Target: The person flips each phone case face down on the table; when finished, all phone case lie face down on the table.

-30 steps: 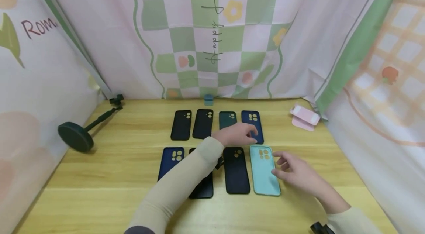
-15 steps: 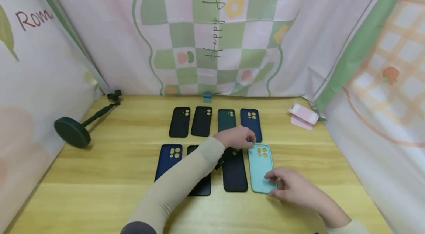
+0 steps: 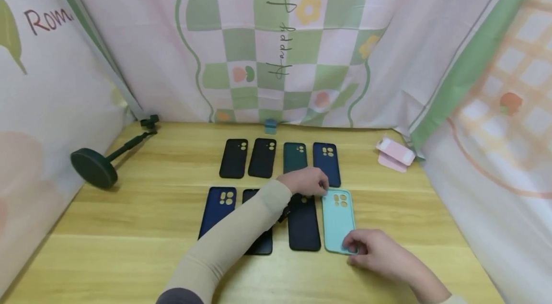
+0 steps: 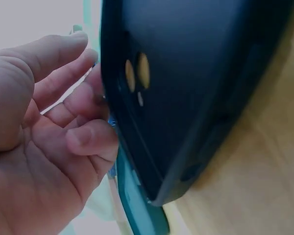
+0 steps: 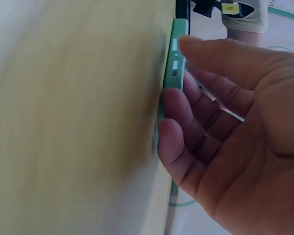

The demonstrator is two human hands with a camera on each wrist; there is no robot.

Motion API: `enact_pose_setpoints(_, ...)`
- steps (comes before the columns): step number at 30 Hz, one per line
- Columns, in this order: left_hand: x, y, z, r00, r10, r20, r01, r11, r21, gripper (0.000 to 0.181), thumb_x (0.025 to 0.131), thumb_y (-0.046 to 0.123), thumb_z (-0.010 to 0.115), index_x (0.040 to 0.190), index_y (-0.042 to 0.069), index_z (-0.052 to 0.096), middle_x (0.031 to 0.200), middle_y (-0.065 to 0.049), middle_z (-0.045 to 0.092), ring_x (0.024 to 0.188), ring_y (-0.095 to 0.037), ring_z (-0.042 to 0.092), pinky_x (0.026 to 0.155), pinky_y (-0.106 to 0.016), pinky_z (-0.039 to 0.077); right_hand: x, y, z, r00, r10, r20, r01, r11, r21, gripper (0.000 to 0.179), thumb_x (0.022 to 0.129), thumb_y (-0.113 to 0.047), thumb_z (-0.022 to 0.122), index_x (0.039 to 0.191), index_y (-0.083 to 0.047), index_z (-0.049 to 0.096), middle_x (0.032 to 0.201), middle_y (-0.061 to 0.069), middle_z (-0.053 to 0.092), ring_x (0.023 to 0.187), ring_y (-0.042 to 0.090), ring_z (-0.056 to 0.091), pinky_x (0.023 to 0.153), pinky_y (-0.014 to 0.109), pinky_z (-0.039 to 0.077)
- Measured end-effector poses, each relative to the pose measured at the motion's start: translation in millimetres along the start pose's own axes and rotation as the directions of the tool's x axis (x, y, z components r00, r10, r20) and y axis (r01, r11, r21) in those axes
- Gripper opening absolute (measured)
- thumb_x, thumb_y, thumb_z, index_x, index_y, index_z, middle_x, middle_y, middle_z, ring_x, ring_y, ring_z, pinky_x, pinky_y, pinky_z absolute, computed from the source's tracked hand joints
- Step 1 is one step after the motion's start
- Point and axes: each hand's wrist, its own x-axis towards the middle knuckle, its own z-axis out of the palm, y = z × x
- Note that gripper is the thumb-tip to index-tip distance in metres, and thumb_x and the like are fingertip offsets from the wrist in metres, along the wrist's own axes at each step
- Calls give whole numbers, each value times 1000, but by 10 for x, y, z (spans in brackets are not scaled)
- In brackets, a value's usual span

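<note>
A turquoise phone case (image 3: pixel 338 220) lies on the wooden table at the right end of the front row. My left hand (image 3: pixel 304 181) reaches across to its upper left corner, finger and thumb pinching there. My right hand (image 3: pixel 377 252) grips its lower right corner; in the right wrist view the thumb rests on the edge with cutouts (image 5: pixel 175 66) and curled fingers lie along the side. Under my left wrist is a black phone case (image 3: pixel 304 229), seen large in the left wrist view. A navy case (image 3: pixel 326 162) and a partly hidden dark green case (image 3: pixel 295 156) lie behind.
Two black phone cases (image 3: pixel 234 159) complete the back row's left side. A navy case (image 3: pixel 214 210) and another black case (image 3: pixel 260 241) lie partly under my left sleeve. A pink phone stand (image 3: pixel 396 153) is at right, a dark round-based stand (image 3: pixel 94 168) at left.
My right hand has moved down from the turquoise case's right side to its lower right corner. My left hand has drawn back from the navy case to the turquoise case's upper left corner.
</note>
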Motion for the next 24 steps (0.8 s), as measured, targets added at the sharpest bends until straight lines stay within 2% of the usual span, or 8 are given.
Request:
enact_pose_setpoints(3, 1, -7, -3, 1000, 5, -7, -5, 1000, 18, 16, 98, 22, 62, 106, 17, 75, 97, 9, 66, 75, -6, 59, 67, -20, 48, 27, -3, -1, 1000, 6, 12, -6, 1000, 16, 12, 87, -23, 75, 96, -20, 68, 82, -13, 59, 73, 3, 53, 62, 25, 47)
enact_pose_setpoints(7, 3, 4, -2, 1000, -16, -18, 17, 999, 43, 22, 100, 11, 56, 107, 18, 76, 103, 7, 68, 82, -6, 58, 70, -20, 47, 54, -7, 0, 1000, 9, 25, -10, 1000, 27, 12, 86, -23, 75, 94, -21, 67, 81, -13, 59, 72, 3, 53, 62, 25, 47)
enact_pose_setpoints(12, -5, 31, 22, 999, -48, -5, 49, 997, 62, 35, 94, -4, 54, 108, 19, 76, 108, 7, 67, 88, -7, 57, 72, -20, 47, 46, -28, 20, 1000, 1, 26, -2, 1000, 27, 14, 85, -25, 77, 91, -20, 66, 77, -12, 56, 69, 3, 51, 59, 24, 46)
enact_pose_setpoints(18, -36, 68, 13, 999, -38, 5, 38, 997, 74, 23, 93, 3, 62, 99, 21, 74, 97, 10, 66, 76, -6, 59, 65, -21, 48, -7, -82, 12, 1000, 18, -3, -18, 1000, 24, 12, 86, -24, 75, 85, -20, 64, 75, -13, 57, 67, 2, 51, 58, 24, 46)
enact_pose_setpoints(24, -57, 22, -29, 1000, -30, 1, 30, 992, 126, 18, 94, 6, 62, 95, 21, 72, 94, 10, 64, 75, -7, 57, 65, -21, 47, 1, -118, -18, 995, -31, -92, 32, 999, 1, 12, 90, -24, 73, 85, -22, 62, 74, -14, 54, 66, 1, 50, 56, 23, 45)
